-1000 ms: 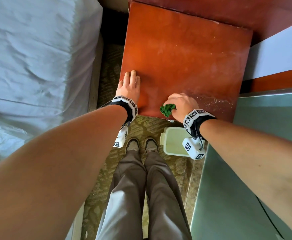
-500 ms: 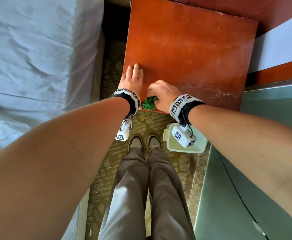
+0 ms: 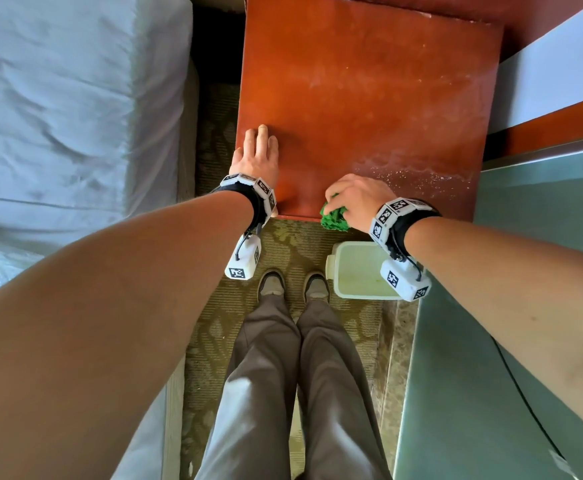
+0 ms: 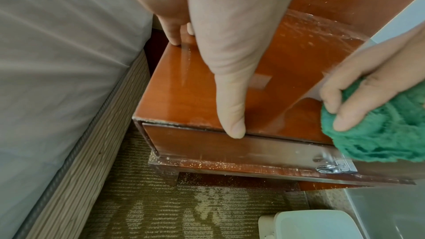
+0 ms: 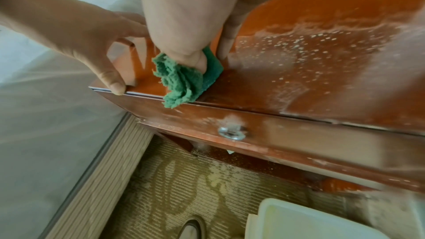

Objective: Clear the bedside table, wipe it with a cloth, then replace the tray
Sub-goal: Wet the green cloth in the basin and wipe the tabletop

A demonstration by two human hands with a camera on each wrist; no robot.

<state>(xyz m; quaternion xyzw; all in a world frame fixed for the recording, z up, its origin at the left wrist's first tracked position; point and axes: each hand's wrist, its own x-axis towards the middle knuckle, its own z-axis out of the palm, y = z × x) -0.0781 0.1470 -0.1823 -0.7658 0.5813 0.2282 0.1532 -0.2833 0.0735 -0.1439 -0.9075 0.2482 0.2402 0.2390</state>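
Note:
The reddish wooden bedside table (image 3: 369,98) has a bare top with pale dusty streaks and specks near its front right. My right hand (image 3: 355,199) grips a crumpled green cloth (image 3: 333,220) at the table's front edge (image 5: 184,83); the cloth (image 4: 379,134) hangs slightly over the drawer front. My left hand (image 3: 257,157) lies flat with straight fingers on the front left corner, its thumb (image 4: 230,101) reaching the front edge. The white tray (image 3: 359,271) lies on the carpet below the table's front right.
A bed with grey-white sheets (image 3: 75,116) runs along the left, close to the table. A grey-green flat surface (image 3: 525,306) fills the right side. My feet (image 3: 293,285) stand on patterned carpet in the narrow gap. The drawer has a metal knob (image 5: 232,132).
My right hand with the cloth swept left along the front edge to the left hand, then back right toward the middle. The left hand stayed flat on the corner.

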